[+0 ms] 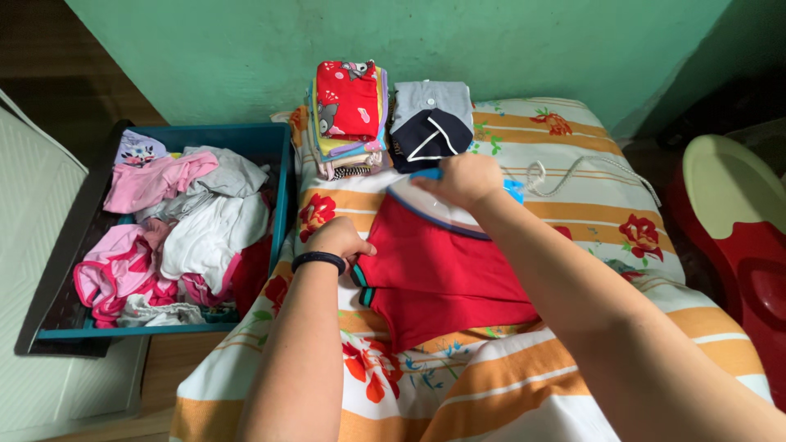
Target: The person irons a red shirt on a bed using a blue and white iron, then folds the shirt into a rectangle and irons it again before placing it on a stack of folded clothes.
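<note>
The flowered sheet [458, 385] on the bed lies nearest, and on it the red garment [446, 286] is spread flat. Its striped edge is pinched by the closed left hand [340, 240]; the iron [442, 205] at its top is gripped by the right hand [463, 178]. The cloth is best kept taut, fingers held clear of the soleplate, and the cord [573, 172] kept off the folded stack [352, 115].
</note>
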